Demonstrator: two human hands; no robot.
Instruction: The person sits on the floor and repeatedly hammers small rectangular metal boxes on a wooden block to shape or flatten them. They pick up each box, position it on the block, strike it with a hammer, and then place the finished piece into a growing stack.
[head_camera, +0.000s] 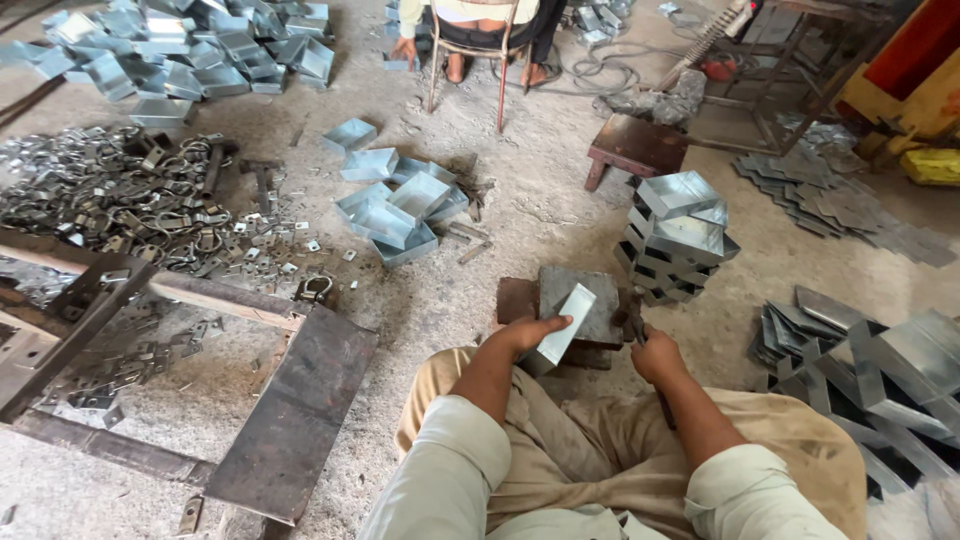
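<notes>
My left hand (525, 335) grips a folded piece of shiny sheet metal (566, 322), holding it tilted on a dark metal block (590, 300) on the floor in front of my knees. My right hand (655, 355) is closed around the handle of a hammer (634, 322), whose dark head sits just right of the block. I am sitting on the floor in beige trousers.
A stack of finished metal boxes (677, 235) stands beyond the block on the right. More boxes (395, 205) lie ahead, a big pile (190, 50) at far left. Metal clamps (120, 200), a steel frame (290, 410), flat blanks (880, 370), a stool (637, 145). Another person sits on a chair (475, 40).
</notes>
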